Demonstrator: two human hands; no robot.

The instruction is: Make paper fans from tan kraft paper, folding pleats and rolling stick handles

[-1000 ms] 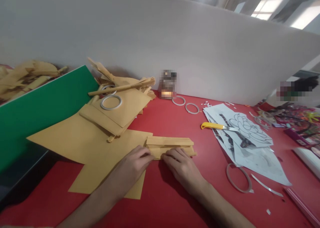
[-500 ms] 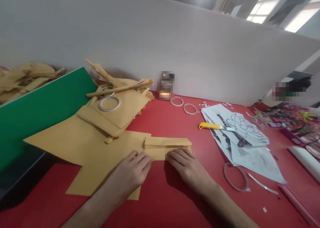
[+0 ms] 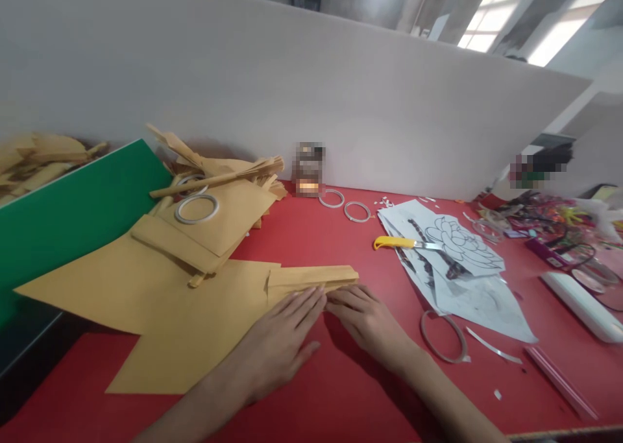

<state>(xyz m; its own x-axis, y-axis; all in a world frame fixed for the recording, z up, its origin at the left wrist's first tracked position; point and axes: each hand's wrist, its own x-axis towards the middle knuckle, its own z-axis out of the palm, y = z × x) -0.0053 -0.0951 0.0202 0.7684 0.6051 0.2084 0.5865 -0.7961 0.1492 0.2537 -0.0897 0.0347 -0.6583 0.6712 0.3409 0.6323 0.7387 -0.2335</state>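
A folded piece of brown kraft paper (image 3: 311, 276) lies on the red table in front of me, with a narrow folded strip along its far edge. Across its near part my left hand (image 3: 285, 336) lies flat, fingers stretched out and thumb apart. At its right end, my right hand (image 3: 365, 316) has curled fingers closed on the near edge; the fingertips are partly hidden. Both hands almost touch at the fingertips. Larger brown sheets (image 3: 195, 320) spread out under and beside my left forearm.
A pile of folded brown paper (image 3: 233, 216) carries a tape roll (image 3: 197, 208) at left, beside a green panel (image 3: 87, 216). To the right are a yellow utility knife (image 3: 396, 242), printed drawings (image 3: 467, 300), a tape ring (image 3: 442, 336) and a white bar (image 3: 581, 307). A white partition (image 3: 311, 86) stands behind.
My left hand has slid right along the folded paper, its fingers going from curled to stretched flat. The right hand stays at the paper's right end. The view has shifted slightly.
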